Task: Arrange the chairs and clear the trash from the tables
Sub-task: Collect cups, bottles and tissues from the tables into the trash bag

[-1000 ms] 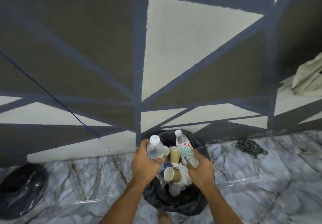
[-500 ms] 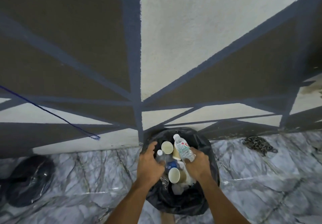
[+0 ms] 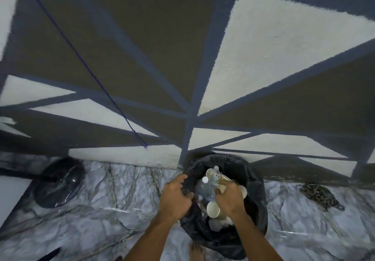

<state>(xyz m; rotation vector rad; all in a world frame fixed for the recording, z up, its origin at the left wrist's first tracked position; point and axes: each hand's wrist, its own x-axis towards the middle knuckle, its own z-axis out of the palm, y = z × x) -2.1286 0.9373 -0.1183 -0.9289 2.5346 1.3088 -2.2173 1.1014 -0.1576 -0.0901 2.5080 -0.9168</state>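
A black trash bag (image 3: 253,204) stands open on the marble floor against the painted wall. Inside it lie two clear water bottles, one plain (image 3: 204,187) and one with a red label (image 3: 215,177), and several paper cups (image 3: 213,210). My left hand (image 3: 175,196) grips the bag's left rim. Over the bag's mouth, my right hand (image 3: 230,197) curls its fingers round a tan paper cup (image 3: 222,188), with the labelled bottle against its thumb side.
A second black bag (image 3: 58,183) lies on the floor at the left. A dark chain (image 3: 320,195) is heaped at the right by the wall. A blue string (image 3: 81,57) hangs slanting down the wall. My bare foot (image 3: 195,252) stands before the bag.
Both hands have come down from above the bag to its mouth. The left hand let its bottle drop in and took hold of the rim; the labelled bottle now sits lower.
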